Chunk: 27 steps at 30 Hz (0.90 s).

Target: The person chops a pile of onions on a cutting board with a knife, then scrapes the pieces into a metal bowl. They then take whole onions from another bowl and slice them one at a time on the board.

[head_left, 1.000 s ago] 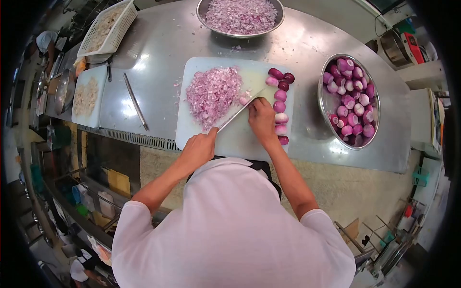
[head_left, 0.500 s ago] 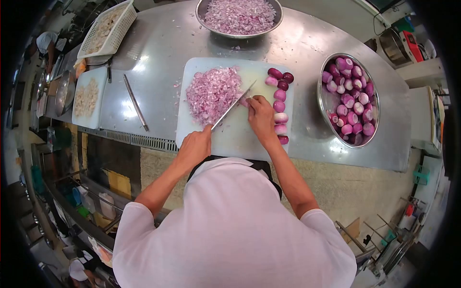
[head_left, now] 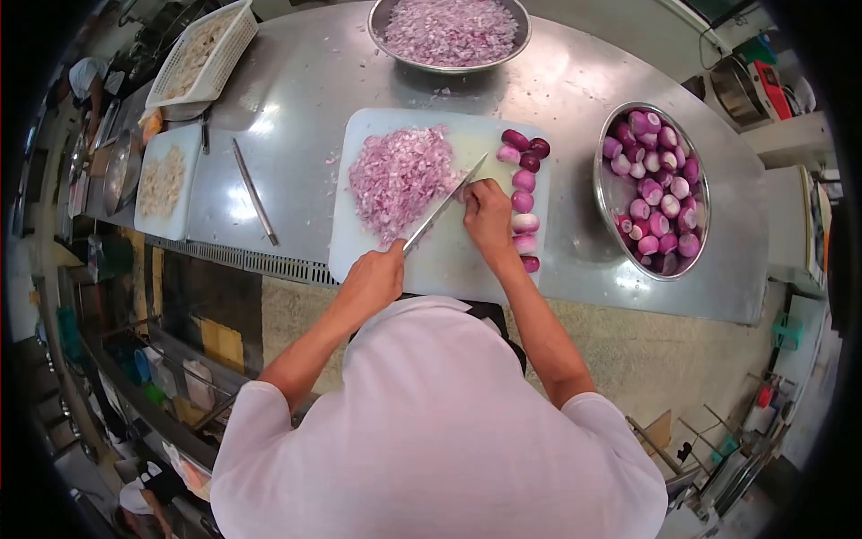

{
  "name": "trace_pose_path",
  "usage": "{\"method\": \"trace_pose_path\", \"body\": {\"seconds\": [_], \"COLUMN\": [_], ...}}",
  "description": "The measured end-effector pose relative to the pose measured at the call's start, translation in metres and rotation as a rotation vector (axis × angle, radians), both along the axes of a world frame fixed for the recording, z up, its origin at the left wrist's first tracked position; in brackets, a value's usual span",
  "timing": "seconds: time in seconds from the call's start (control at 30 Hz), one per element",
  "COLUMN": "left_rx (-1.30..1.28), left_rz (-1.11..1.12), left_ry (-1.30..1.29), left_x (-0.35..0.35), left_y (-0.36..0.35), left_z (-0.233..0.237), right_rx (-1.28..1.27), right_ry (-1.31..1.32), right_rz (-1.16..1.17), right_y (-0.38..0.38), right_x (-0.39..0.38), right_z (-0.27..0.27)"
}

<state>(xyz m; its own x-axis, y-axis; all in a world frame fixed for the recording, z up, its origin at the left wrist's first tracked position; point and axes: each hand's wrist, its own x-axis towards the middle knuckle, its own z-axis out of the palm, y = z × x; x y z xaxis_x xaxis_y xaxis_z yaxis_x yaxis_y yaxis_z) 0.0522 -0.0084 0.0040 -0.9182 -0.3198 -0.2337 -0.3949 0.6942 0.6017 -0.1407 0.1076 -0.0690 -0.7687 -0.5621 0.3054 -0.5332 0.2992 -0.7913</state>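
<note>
My left hand point(head_left: 373, 280) is closed around the handle of a knife point(head_left: 445, 204), whose blade slants up to the right across the white cutting board point(head_left: 440, 269). With fingers curled, my right hand point(head_left: 489, 220) presses down on a piece of red onion right beside the blade; the fingers mostly hide it. Left of the knife lies a heap of chopped red onion point(head_left: 400, 175). Along the board's right side, near my right hand, runs a column of several peeled red onions point(head_left: 523, 201), some whole-looking and some showing pale faces.
Right of the board stands a steel bowl point(head_left: 600, 180) of peeled onions. A second steel bowl point(head_left: 409, 61) at the back holds chopped onion. On the left are a steel rod-like tool point(head_left: 254, 191), a smaller board point(head_left: 184, 202) with pale chopped pieces and a white basket point(head_left: 235, 67).
The knife and my left hand have shifted slightly right and the blade tip is a little further right. My right hand stays in nearly the same place, fingers still curled.
</note>
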Motion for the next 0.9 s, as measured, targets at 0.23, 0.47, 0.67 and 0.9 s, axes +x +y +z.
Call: {"method": "trace_pose_path", "body": {"seconds": [0.23,0.47,0.67,0.9], "left_rx": [-0.003,-0.006,-0.08,-0.02], "left_rz": [0.016,0.033,0.052,0.046], "left_ry": [-0.023,-0.035,-0.038,-0.063], "left_x": [0.003,0.008,0.01,0.009], "left_y": [0.005,0.003,-0.003,0.005], "left_z": [0.002,0.002,0.001,0.007], "right_rx": [-0.012,0.023,0.023,0.069], "right_ry": [0.001,0.015,0.141,0.062], "right_rz": [0.003,0.005,0.053,0.027], "right_y": [0.004,0.009,0.006,0.005], "right_x": [0.001,-0.001,-0.004,0.004], "right_z": [-0.004,-0.004,-0.002,-0.005]}}
